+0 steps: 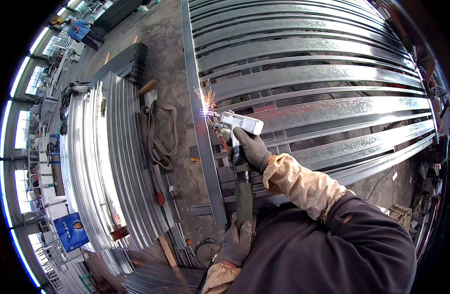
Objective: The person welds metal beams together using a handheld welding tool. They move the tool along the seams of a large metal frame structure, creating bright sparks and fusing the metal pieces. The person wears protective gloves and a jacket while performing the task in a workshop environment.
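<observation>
Right gloved hand: fingers wrapped around grip of welding gun; gun head projects beyond fingers, nozzle at sparks on steel frame rail. Left gloved hand: fingers closed around green cable sleeve below.

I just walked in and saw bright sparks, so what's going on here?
A person in gloves is using a handheld welding torch. The right hand grips its handle, and the left hand holds the green sleeve lower down. Bright sparks fly at the torch's tip, where it meets a long grey metal beam. That beam runs along the end of a row of shiny metal bars. Farther off, another person in blue stands on the floor.
</observation>
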Action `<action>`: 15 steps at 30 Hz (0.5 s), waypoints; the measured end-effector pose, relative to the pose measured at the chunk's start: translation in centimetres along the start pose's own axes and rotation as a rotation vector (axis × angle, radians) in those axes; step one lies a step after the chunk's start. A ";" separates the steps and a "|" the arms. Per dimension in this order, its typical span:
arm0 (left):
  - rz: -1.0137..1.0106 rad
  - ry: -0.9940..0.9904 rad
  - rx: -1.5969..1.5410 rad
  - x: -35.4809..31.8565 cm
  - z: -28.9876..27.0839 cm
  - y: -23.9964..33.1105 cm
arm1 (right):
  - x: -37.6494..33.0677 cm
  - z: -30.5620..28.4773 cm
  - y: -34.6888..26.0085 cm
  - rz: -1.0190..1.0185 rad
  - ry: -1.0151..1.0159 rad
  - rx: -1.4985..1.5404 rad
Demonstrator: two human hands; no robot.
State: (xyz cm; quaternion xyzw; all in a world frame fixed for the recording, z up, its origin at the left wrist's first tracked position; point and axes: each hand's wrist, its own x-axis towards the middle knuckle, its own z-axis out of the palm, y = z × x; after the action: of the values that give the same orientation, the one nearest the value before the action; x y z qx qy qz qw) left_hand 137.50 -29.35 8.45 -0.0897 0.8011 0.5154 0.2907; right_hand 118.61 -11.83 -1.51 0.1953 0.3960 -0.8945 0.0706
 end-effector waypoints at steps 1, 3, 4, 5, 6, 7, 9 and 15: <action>0.019 0.010 0.021 0.0 0.0 0.0 | -0.1 0.0 0.0 0.014 -0.001 0.006; 0.055 0.032 0.065 -0.2 0.0 0.0 | -0.2 0.0 -0.1 0.008 -0.004 0.005; 0.045 0.035 0.052 -0.2 0.1 0.0 | -0.2 0.0 0.0 0.006 -0.006 0.004; 0.035 0.037 0.040 -0.3 0.1 -0.2 | -0.3 0.0 0.0 0.003 -0.006 0.001; 0.026 0.039 0.027 -0.3 0.1 -0.2 | -0.3 0.0 0.0 -0.001 -0.004 -0.001; 0.037 0.043 0.048 -0.4 0.1 -0.2 | -0.4 0.0 -0.1 -0.005 -0.003 -0.004; 0.059 0.053 0.090 -0.5 0.1 0.0 | -0.1 -0.1 0.3 -0.058 -0.012 -0.028; 0.080 0.076 0.109 -0.8 -0.1 -0.7 | -0.8 0.1 0.2 0.033 -0.006 0.002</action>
State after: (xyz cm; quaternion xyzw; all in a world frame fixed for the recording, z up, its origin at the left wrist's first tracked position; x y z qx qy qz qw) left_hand 138.45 -29.85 8.41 -0.0610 0.8413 0.4786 0.2437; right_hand 119.40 -12.05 -1.26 0.1992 0.3914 -0.8942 0.0864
